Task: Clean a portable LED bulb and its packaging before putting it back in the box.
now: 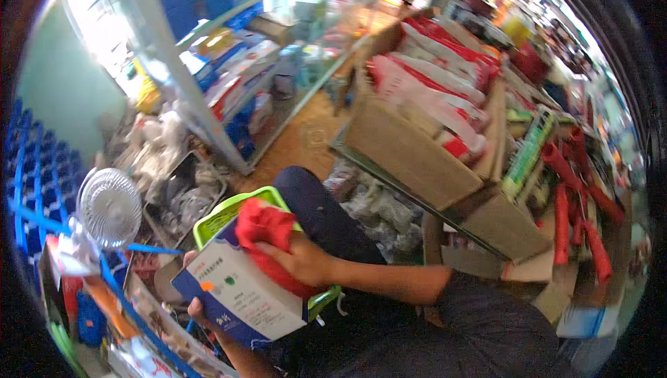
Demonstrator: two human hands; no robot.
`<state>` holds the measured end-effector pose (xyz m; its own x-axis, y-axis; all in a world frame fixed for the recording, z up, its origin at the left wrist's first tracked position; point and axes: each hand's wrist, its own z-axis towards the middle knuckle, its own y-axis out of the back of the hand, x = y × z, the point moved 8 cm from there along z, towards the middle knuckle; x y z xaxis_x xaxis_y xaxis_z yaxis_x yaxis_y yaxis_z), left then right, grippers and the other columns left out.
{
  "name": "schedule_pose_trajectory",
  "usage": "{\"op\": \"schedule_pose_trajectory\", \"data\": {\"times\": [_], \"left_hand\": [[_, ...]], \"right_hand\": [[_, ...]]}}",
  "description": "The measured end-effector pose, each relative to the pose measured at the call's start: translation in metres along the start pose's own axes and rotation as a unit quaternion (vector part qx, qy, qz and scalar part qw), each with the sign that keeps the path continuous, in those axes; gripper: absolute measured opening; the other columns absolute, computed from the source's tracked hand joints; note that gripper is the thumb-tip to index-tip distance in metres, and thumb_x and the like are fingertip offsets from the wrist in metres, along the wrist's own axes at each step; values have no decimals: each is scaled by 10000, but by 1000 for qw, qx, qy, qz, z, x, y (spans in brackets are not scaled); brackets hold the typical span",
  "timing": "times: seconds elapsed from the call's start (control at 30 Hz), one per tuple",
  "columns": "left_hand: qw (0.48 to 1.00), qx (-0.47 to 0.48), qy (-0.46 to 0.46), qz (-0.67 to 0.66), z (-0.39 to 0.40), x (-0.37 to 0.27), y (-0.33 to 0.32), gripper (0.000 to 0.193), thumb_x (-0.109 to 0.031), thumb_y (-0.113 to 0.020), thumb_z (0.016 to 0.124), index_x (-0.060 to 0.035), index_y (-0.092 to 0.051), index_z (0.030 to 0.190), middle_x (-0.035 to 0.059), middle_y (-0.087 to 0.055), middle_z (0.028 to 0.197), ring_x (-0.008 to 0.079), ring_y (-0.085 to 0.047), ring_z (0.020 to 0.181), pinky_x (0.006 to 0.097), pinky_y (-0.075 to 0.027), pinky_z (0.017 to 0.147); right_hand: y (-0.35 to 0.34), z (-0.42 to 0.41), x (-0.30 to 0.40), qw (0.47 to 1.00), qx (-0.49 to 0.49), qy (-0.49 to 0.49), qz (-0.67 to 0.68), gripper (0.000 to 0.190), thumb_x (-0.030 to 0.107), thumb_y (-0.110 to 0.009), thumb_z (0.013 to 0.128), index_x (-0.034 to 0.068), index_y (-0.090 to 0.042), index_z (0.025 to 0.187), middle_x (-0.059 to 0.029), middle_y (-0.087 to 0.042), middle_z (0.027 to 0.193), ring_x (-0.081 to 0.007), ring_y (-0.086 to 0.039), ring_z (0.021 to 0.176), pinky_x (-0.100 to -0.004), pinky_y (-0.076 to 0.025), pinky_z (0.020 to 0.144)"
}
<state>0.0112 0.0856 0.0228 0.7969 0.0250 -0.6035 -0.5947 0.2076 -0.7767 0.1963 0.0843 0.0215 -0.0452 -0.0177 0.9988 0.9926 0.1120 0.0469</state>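
Note:
A white and blue cardboard box (250, 300) with printing rests tilted over my lap. At its lower left edge, my left hand (200, 307) holds it, thumb on the near side and fingertips at the upper corner. My right hand (307, 266) grips a bunched red cloth (266, 227), which lies against the box's face. Behind the box and partly hidden by it is a lime green plastic basket (237, 203), beside my dark-trousered knee.
An open carton (411, 148) of red and white packets stands on a low table at right, near red tubular items (563, 221). A clear round plate-like item (110, 208) and blue plastic lattice (36, 164) are left. A glass display case (292, 75) stands ahead.

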Motion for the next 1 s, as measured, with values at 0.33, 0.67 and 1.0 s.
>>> {"op": "schedule_pose_trajectory", "data": {"times": [0.33, 0.67, 1.0], "left_hand": [[986, -105, 69, 109, -17, 26, 54, 951, -521, -638, 784, -35, -351, 1549, 208, -508, 1463, 368, -574, 1260, 494, -457, 1089], [956, -70, 81, 275, -6, 30, 58, 991, -489, -743, 715, -36, -372, 1514, 191, -525, 1375, 328, -581, 1207, 462, -471, 1047], [923, -78, -23, 375, 8, 2, 52, 1018, -448, -859, 640, -46, -409, 1461, 169, -534, 1292, 301, -583, 1168, 434, -480, 1011]], "right_hand": [[-26, -27, 84, 966, -27, 239, -93, 580, 368, -593, 992, 26, -493, 1450, -255, -388, 1574, -447, -279, 1505, -543, -127, 1270], [-56, 12, 73, 851, 14, 281, -445, 571, 362, -637, 851, -19, -648, 1277, -391, -331, 1532, -629, -381, 1359, -694, -296, 1156], [-3, 12, -22, 993, -71, 32, 85, 548, 410, -627, 1008, 58, -523, 1415, -189, -538, 1459, -343, -528, 1355, -426, -408, 1138]]}}
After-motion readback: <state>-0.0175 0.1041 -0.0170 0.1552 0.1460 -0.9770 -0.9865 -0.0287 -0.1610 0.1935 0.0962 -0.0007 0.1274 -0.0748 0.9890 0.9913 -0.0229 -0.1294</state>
